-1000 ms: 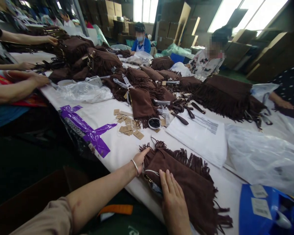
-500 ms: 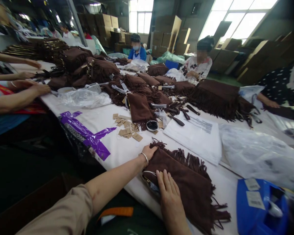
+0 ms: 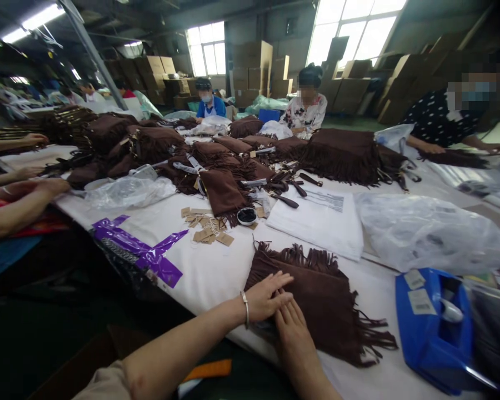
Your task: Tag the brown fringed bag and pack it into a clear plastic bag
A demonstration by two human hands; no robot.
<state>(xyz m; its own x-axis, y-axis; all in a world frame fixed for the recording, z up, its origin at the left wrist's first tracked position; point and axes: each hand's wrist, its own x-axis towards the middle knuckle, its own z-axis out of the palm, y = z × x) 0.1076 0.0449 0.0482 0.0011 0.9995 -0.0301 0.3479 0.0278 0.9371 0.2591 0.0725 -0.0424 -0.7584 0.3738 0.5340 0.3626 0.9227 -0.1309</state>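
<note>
- Resting on the fabric, our left hand [image 3: 266, 297] spreads its fingers forward with the thumb somewhat apart; we see nothing gripped in it.
- Lying alongside, our right hand [image 3: 295, 330] keeps its fingers straight and close together, the tips by the left thumb; we see nothing clasped there either.
- Beneath both hands, the fringed brown bag [image 3: 323, 294] lies flat at the near edge of the table [image 3: 210, 261], fringe spread along its far and right sides.
- Concerning progress, we find this bag laid out, its upper face bare of plastic. We judge its handling unfinished, since both hands rest on it; we cannot tell whether it bears a tag, its near side being partly hidden.
- Beyond the bag, we note loose cardboard tags [image 3: 208, 228], a round dish [image 3: 247, 216] with dark contents and a white printed packet [image 3: 312, 222].
- Toward the table's right edge stand a blue plastic holder [image 3: 414, 333] and clear plastic [image 3: 433, 233]; purple tape [image 3: 162, 261] marks the left edge.
- Across the table's far side, we see many brown bags [image 3: 337, 150] heaped without wrapping, and co-workers around them.
</note>
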